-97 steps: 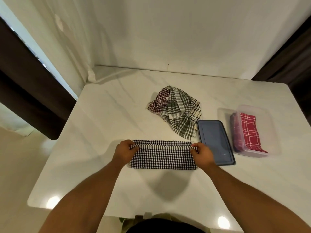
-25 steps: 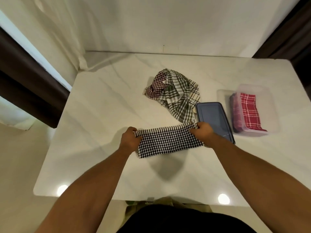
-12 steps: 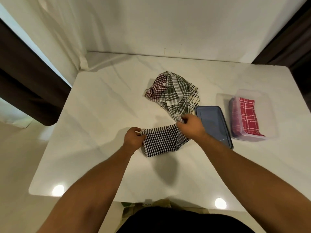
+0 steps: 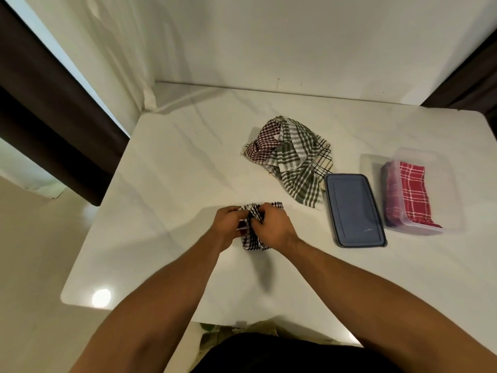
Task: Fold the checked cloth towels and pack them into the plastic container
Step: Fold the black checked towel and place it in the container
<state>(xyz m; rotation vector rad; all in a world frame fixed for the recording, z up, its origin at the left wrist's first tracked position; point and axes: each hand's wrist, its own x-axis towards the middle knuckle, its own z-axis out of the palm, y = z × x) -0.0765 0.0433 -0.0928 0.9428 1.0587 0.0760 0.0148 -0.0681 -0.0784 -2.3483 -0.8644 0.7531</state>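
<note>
A black-and-white checked towel (image 4: 252, 239) lies folded small on the white table (image 4: 172, 184), mostly hidden under my hands. My left hand (image 4: 228, 224) and my right hand (image 4: 273, 227) meet over it, both pinching its gathered ends. Behind them lies a loose pile of towels: a green checked towel (image 4: 297, 168) and a maroon checked towel (image 4: 262, 144). At the right stands the clear plastic container (image 4: 441, 189) with a folded red checked towel (image 4: 412, 192) inside.
A dark grey lid (image 4: 353, 208) lies flat between the towel pile and the container. White walls close the table's far side, dark curtains hang at both sides. The table's near edge runs just below my forearms.
My right hand has carried its end of the black-and-white towel leftward to meet my left hand, folding the long strip in half.
</note>
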